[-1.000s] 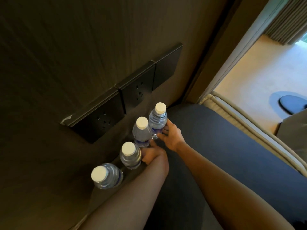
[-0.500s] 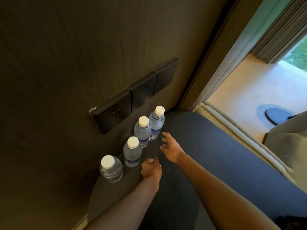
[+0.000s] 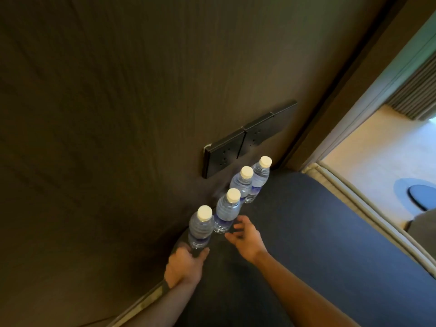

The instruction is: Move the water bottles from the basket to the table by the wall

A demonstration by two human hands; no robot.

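Nudging nearest bottle (image 3: 200, 228) into row | left hand (image 3: 182, 265) was closed round its base | right hand (image 3: 245, 234) hung open, empty, beside second bottle (image 3: 227, 212) | four bottles stood on table (image 3: 318, 220) by wall (image 3: 118, 114) | advice: slide low, keep upright.

A dark wood-grain wall panel (image 3: 118, 114) fills the left and centre of the view. Three black socket plates (image 3: 245, 140) are mounted on it in a row, edge to edge. At the right, a doorway opens onto a pale floor (image 3: 368, 147). A dark round object (image 3: 422, 197), possibly a mat, lies on that floor. Grey pleated curtains (image 3: 417, 95) hang at the upper right.
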